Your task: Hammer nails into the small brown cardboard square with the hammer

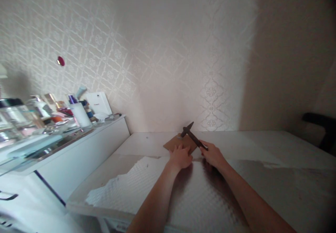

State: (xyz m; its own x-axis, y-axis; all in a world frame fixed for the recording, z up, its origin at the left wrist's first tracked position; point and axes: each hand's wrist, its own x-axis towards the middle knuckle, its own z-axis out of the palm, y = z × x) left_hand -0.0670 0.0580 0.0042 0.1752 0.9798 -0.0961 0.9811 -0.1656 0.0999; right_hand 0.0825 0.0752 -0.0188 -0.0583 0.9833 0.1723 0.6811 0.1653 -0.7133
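My right hand [212, 154] is closed around the handle of a hammer [193, 138]. The hammer's dark head is over the far part of a thin brown board [172, 143]. At the board's far edge, beside the hammer's striking face, is a small pale shiny piece [179, 136], too small to name. My left hand [181, 156] rests on the near part of the board with its fingers spread. Whether the hammer head touches the small piece, I cannot tell. Beneath my forearms, a white quilted sheet [126, 185] covers part of the table.
The white table [252, 142] meets a patterned wall at its back. On the left stands a white cabinet [78, 152] crowded with bottles, jars and a white box [99, 103]. A dark chair armrest [319, 119] shows at the right.
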